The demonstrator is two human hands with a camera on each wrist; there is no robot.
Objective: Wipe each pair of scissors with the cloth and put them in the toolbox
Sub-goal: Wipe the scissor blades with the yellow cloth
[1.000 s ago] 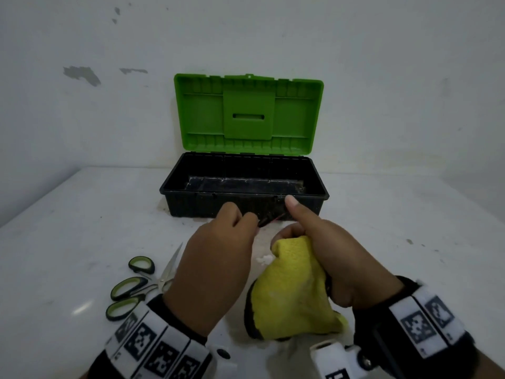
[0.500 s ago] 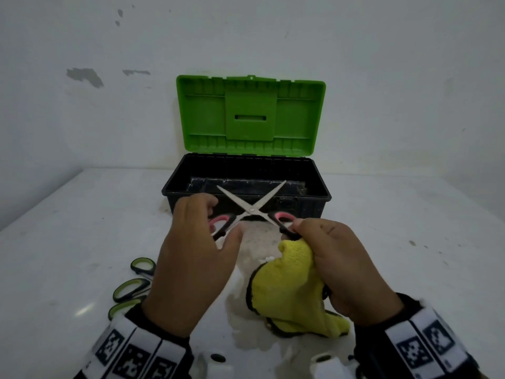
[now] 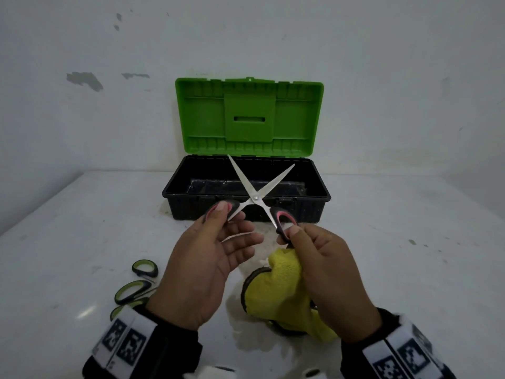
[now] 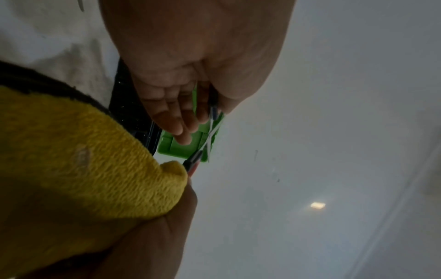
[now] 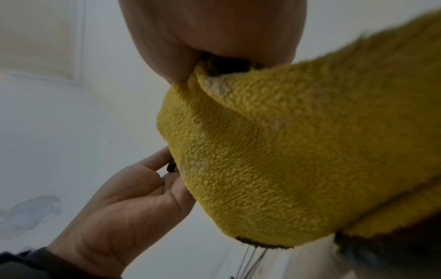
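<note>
I held the pink-handled scissors (image 3: 255,198) up in front of the open toolbox (image 3: 322,199), blades spread wide in a cross above its black tray. My left hand (image 3: 207,269) pinched the left handle loop between thumb and forefinger, the other fingers loose and stretched out below. My right hand (image 3: 328,274) pinched the right loop with thumb and fingertips while its lower fingers clamped the yellow cloth (image 3: 281,294), which hung down from the palm toward the table (image 3: 54,242). The cloth was not touching the blades at that moment, so I judged I was at the start of the wipe for this pair: opened, presented, not yet rubbed. The next move would call for one hand to take the whole pair so the other could bring the cloth up along each blade, keeping fingers off the edges, then close the pair and lay it in the tray. Green-handled scissors (image 3: 134,291) lay on the table by my left wrist, waiting their turn
</note>
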